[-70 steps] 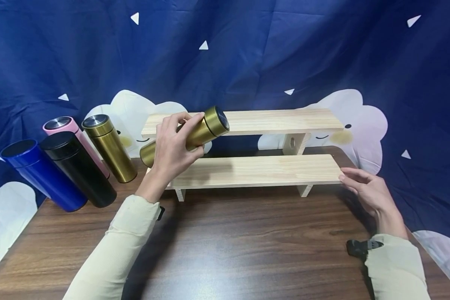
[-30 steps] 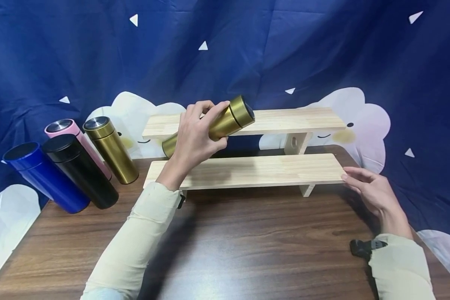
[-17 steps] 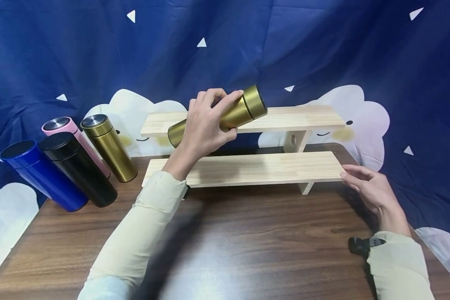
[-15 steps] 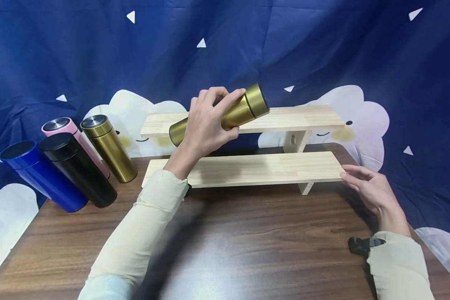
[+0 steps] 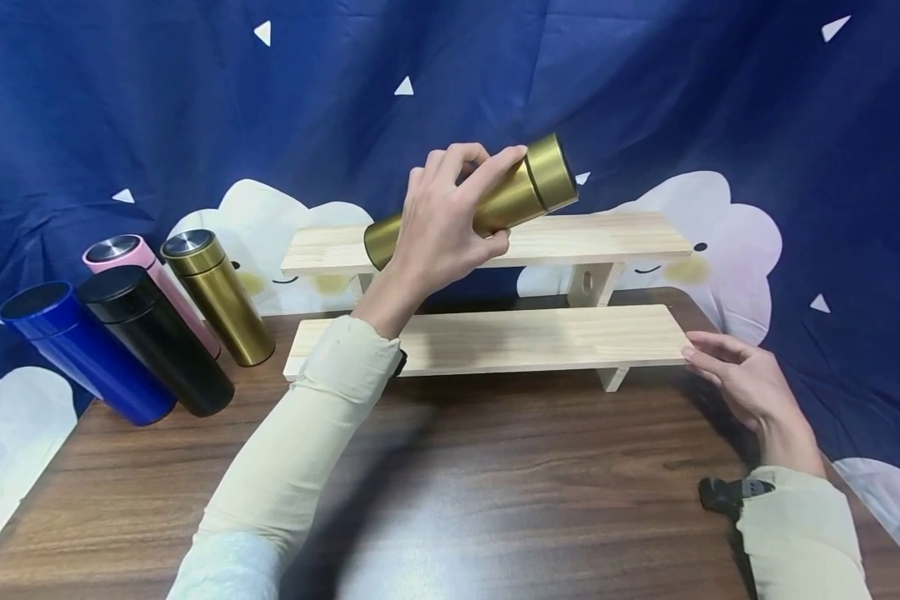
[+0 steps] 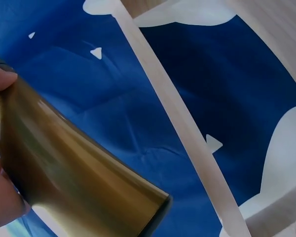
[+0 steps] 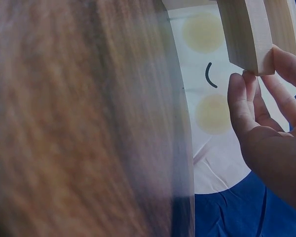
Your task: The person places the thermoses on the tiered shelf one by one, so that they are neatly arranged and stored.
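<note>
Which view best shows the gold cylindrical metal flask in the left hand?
Head: both ends of the gold cylindrical metal flask show beyond the left hand. Left wrist shows its body close up, cropped by the frame; right wrist shows none.

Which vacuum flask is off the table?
The gold vacuum flask gripped by the left hand; the second gold flask, pink flask, black flask and blue flask stand on the table.

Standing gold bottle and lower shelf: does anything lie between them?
Nothing but table: in the head view, a narrow bare strip of it separates the standing gold bottle from the lower shelf.
</note>
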A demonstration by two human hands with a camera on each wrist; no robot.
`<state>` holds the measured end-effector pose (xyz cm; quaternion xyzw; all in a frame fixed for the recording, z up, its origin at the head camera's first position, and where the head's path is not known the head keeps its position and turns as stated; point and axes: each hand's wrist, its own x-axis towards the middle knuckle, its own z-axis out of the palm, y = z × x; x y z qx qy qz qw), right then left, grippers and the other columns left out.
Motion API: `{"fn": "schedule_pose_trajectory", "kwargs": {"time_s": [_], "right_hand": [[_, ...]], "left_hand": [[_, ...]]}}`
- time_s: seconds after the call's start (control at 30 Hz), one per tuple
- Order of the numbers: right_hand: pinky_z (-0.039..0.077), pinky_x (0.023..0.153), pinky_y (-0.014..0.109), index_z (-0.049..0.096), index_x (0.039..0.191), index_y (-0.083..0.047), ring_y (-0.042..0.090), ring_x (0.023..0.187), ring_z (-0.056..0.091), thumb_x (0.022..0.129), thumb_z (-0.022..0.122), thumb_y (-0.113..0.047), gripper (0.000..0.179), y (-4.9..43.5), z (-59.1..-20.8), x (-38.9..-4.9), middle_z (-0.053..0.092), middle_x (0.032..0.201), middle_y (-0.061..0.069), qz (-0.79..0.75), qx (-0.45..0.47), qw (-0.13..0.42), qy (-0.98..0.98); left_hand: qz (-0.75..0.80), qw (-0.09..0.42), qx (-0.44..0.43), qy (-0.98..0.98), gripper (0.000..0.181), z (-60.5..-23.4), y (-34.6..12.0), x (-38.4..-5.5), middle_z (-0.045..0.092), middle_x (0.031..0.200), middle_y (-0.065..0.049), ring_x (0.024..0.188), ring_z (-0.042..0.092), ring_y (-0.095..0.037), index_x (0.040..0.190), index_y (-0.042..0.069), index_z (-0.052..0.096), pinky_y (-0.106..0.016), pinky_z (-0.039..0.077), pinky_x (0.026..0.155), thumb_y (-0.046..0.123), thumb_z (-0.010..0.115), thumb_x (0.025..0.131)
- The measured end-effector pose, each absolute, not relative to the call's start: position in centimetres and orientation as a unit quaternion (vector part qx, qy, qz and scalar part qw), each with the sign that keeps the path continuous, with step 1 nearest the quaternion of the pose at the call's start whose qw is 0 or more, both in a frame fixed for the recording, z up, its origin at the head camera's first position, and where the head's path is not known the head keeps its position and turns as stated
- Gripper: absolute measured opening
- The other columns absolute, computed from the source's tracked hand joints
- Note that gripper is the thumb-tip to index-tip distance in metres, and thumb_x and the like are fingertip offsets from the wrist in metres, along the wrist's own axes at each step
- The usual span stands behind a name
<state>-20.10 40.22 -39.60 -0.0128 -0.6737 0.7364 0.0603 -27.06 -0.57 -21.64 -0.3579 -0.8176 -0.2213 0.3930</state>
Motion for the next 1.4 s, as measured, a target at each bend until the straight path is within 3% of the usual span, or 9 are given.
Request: {"fn": "schedule_pose_trajectory", "kwargs": {"time_s": [0.9,1.4], "right_hand": [[0.053,0.080,0.017,0.075,0.102,-0.017,0.003,0.086,0.069,0.089,0.073,0.004,0.025,39.8,-39.4,-20.2,0.071,0.096,-0.006,0.737,-0.016,0.058,-0.673],[0.053,0.080,0.016,0.075,0.103,-0.018,0.002,0.087,0.069,0.090,0.071,0.005,0.026,40.0,-39.5,-20.0,0.072,0.097,-0.007,0.735,-0.016,0.059,-0.675]], "left_hand": [[-0.379,0.324,-0.296,-0.815,0.078,-18.8,3.6,-28.0,0.055,0.135,0.002,0.114,0.047,-0.014,0.147,0.027,0.054,-0.028,0.037,0.088,0.029,0.083,0.076],[-0.542,0.297,-0.287,-0.732,0.080,-18.6,5.3,-29.3,0.060,0.122,-0.002,0.104,0.051,-0.010,0.147,0.017,0.053,-0.026,0.041,0.087,0.023,0.087,0.075]]}}
